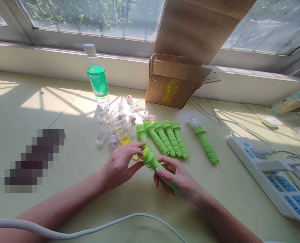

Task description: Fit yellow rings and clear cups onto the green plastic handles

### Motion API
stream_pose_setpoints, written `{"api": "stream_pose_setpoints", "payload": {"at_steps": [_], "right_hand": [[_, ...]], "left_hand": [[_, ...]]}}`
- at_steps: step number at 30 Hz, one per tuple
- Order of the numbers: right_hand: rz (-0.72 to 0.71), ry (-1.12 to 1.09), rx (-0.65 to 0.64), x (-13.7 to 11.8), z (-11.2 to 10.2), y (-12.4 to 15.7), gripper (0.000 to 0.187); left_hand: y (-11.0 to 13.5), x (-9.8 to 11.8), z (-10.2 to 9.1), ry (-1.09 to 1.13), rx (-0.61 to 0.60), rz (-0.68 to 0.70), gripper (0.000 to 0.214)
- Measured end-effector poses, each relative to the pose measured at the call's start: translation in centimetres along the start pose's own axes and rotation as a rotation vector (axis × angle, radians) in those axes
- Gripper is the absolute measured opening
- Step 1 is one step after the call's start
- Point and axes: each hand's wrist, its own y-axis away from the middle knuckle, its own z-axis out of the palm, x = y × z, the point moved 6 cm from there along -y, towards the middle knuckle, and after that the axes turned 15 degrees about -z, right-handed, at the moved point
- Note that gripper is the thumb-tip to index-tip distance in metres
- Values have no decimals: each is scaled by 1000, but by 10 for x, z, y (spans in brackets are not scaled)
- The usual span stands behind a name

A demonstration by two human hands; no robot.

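Note:
My right hand grips a green ribbed handle, tilted with its threaded end up and to the left. My left hand pinches a yellow ring right at that threaded end. Just behind my hands lies a row of several more green handles. One green handle with a clear cap lies apart to the right. Left of the row is a heap of clear plastic caps, with another yellow ring and a small white piece beside it.
A water bottle with a green label stands behind the caps. An open cardboard box leans at the window sill. A white power strip with cables lies at the right. A white cable crosses the near edge. A blurred-out patch covers something at the left.

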Motion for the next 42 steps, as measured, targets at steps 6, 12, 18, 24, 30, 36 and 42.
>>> {"api": "stream_pose_setpoints", "payload": {"at_steps": [6, 12, 18, 24, 30, 36, 42], "right_hand": [[-33, -24, -82, -9, 5, -2, 26], [8, -11, -66, -6, 4, 1, 31], [105, 149, 9, -1, 0, 5, 34], [17, 113, 35, -7, -2, 1, 31], [-38, 120, -104, -12, 6, -2, 35], [-5, 95, -54, -7, 4, -1, 33], [93, 176, 46, 1, -4, 3, 36]], "left_hand": [[1, 2, -1, -13, 20, 37, 25], [0, 4, -1, 1, 2, 35, 30], [0, 2, 0, -9, -1, 9, 22], [2, 3, 0, -10, 19, 16, 22], [-1, 5, -1, -24, -12, 9, 24], [-2, 8, -1, -55, -11, 1, 20], [-1, 10, -1, -39, -5, 37, 19]]}}
